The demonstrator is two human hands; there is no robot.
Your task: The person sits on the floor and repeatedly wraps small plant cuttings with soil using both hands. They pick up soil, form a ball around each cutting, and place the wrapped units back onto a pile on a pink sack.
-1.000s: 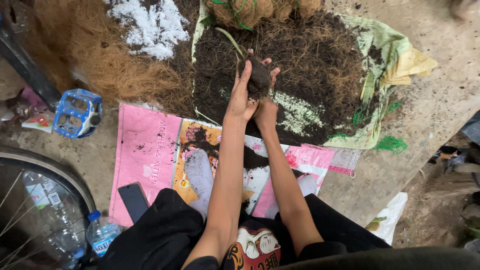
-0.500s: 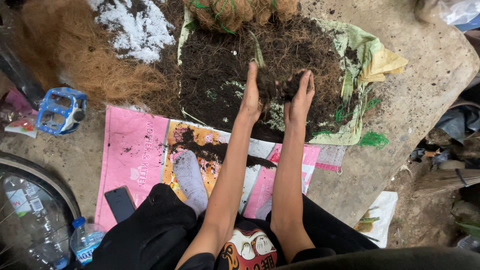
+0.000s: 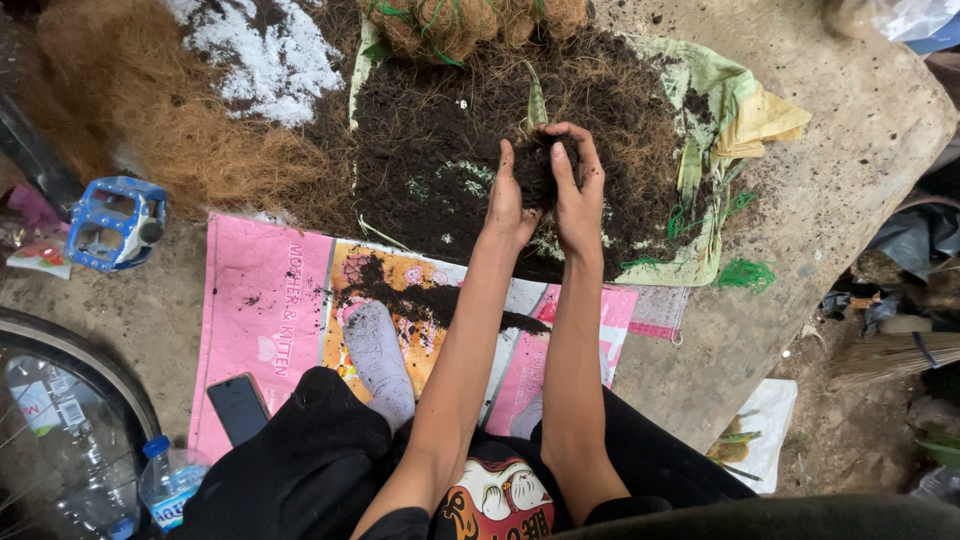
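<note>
- Both hands meet over the dark soil pile (image 3: 440, 150): left hand (image 3: 508, 200) upright, palm facing right, fingers straight; right hand (image 3: 578, 185) curled over from the other side.
- Between the palms, a clump of soil (image 3: 538, 165) is pressed and cupped; both hands are soiled and partly closed around it.
- Far left: blue bicycle pedal (image 3: 115, 222) on the concrete, plastic water bottle (image 3: 168, 483) at bottom edge, near a curved wheel rim (image 3: 90, 360).
- Upper left: brown coconut fibre heap (image 3: 150, 110) beside a patch of white granules (image 3: 265, 60).
- Lower left: black phone (image 3: 238, 407) lying on a pink printed sack (image 3: 255, 310); a grey-socked foot (image 3: 378, 355) rests on the same sack, spilled soil just above it.
- Centre top: fibre-wrapped balls (image 3: 460, 20) touching the pile's far edge.
- Right: green-yellow sack (image 3: 745, 110) under the soil, loose green twine (image 3: 745, 272) near its corner.
- Far right: broom bristles (image 3: 880, 355) off the slab's edge.
</note>
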